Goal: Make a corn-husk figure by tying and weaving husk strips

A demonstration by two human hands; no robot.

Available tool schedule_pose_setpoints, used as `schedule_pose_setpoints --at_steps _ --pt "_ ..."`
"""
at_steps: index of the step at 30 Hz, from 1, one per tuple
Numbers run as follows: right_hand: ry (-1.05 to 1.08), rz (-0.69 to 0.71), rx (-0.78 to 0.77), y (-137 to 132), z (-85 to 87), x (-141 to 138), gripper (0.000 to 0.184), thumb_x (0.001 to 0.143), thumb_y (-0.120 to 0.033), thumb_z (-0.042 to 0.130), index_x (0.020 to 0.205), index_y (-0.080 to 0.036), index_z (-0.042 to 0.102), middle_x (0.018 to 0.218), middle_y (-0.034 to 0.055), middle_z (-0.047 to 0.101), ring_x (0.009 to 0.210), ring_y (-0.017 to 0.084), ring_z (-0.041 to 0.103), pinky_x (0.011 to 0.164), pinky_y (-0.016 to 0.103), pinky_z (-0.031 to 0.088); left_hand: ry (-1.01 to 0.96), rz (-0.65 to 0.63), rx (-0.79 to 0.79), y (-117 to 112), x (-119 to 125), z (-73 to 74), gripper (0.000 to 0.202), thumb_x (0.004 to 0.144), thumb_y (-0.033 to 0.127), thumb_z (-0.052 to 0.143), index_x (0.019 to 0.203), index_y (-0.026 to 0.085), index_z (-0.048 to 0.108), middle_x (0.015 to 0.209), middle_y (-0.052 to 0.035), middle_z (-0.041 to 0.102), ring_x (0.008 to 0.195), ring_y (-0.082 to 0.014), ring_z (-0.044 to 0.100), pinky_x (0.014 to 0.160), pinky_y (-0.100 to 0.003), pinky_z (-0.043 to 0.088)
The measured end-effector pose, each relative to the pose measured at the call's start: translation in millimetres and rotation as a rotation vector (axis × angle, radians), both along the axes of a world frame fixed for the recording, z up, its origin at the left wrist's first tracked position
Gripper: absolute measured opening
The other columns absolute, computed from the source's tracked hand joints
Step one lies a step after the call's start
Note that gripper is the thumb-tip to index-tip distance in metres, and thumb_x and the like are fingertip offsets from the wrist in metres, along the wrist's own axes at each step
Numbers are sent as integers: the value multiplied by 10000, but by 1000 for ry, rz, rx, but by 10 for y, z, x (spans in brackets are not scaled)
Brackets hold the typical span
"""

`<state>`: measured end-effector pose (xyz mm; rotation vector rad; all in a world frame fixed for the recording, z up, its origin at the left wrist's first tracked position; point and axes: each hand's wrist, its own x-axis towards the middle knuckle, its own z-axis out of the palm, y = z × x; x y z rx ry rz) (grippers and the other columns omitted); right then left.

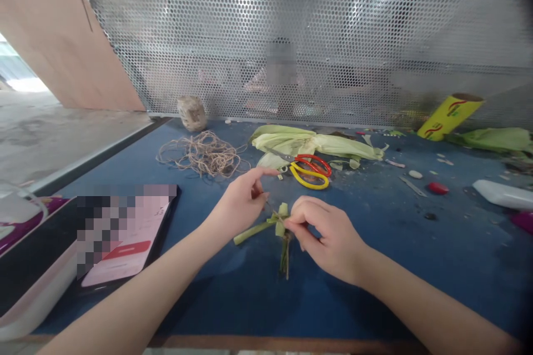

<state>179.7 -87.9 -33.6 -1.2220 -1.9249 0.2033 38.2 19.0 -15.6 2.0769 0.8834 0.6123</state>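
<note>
Over the blue table top, both my hands work on a small bundle of green husk strips. My right hand is closed in a pinch on the bundle's crossing point. My left hand is curled just left of it, fingertips pinched on what looks like a thin string; the index finger points right. One strip sticks out to the lower left, another hangs down toward me.
Red and yellow scissors lie behind the hands beside a pile of corn husks. A tangle of twine and a twine ball sit at the back left. A phone lies at left. Perforated metal screen at the back.
</note>
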Motion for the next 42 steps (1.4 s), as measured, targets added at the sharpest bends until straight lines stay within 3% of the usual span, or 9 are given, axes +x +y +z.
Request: schedule_pose_setpoints --at_steps 9,12,16,18,22,27,33,38,42 --pt "200 23 -90 80 37 45 215 833 -152 458 624 -191 433 608 -24 466 580 97 457 585 226 381 -139 -3 -124 8 -11 28 411 732 132 508 1140 173 498 605 71 399 529 -106 543 563 -231 441" --pt "528 -24 -173 198 23 170 189 831 -243 493 652 -185 473 638 -16 502 619 104 497 623 244 413 -196 -56 -209 25 8 31 378 769 255 541 1133 162 498 640 38 492 636 -129 562 613 -240 452" --pt "1090 -74 -298 326 -15 296 249 722 -392 631 695 -179 505 644 -36 527 578 83 507 563 213 424 -265 -144 -664 -15 44 16 522 820 534 391 1172 153 453 882 -83 593 828 -210 584 625 -312 488" --pt "1191 -100 -351 348 -22 300 298 660 -413 681 692 -176 502 607 -52 514 521 68 487 514 196 411 -224 -171 -716 -67 55 -6 588 787 603 391 1175 167 465 1048 -125 572 917 -245 569 635 -327 489" --pt "1216 -107 -403 336 -3 240 323 624 -415 705 673 -170 501 586 -52 513 496 66 488 499 200 427 -134 -141 -451 -195 63 -20 476 730 500 577 1095 195 557 1069 -77 595 1001 -208 528 769 -260 432" --pt "1232 -85 -508 336 22 224 268 632 -363 708 698 -166 539 634 -20 575 552 96 556 549 227 460 -35 -312 -446 -230 63 -16 309 825 409 452 781 143 602 552 22 515 508 -97 475 520 -210 381" --pt "1141 37 -720 311 71 328 313 729 -444 604 882 -171 592 843 48 647 702 139 609 648 268 476 -45 -144 -372 -175 36 7 248 792 354 483 703 143 577 515 41 487 440 -76 446 430 -187 330" --pt "758 126 -784 230 90 384 249 768 -279 600 1002 -193 605 901 20 647 796 119 599 711 242 455 -94 -119 -473 -184 31 33 206 770 324 526 662 149 539 536 32 518 451 -84 481 420 -190 356" --pt "688 175 -753 215 83 416 228 760 -148 548 971 -203 616 848 -1 629 793 112 573 716 246 448 -210 -167 -703 -221 21 60 250 807 367 496 699 147 549 567 23 524 479 -85 488 441 -197 367"
